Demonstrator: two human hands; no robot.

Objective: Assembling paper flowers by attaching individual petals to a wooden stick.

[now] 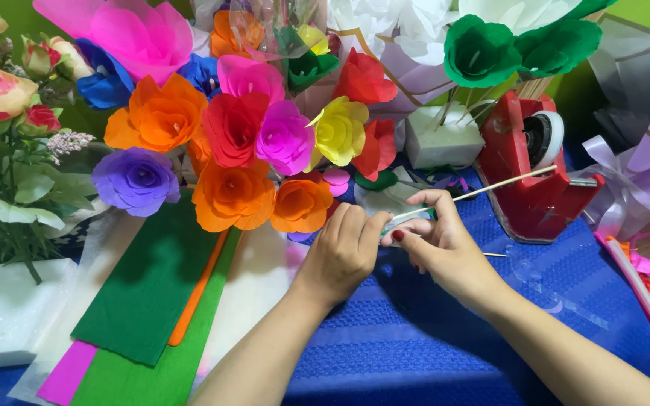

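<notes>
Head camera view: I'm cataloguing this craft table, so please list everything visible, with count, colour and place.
paper flowers: many; orange, red, pink, yellow, purple, blue, green; bunched at upper centre.
crepe paper sheets: several; green, orange, magenta; flat at lower left.
foam blocks: two; white; one under the green flowers, one at far left.
tape dispenser: one; red, with a white roll; right of centre.
wooden stick: one; pale; runs from the hands toward the dispenser.
blue cloth: one; covers the table.
artificial roses: several; pink-cream with green leaves; far left.
left hand: one; fingers curled at the stick's lower end.
right hand: one; fingers pinch the stick.
</notes>
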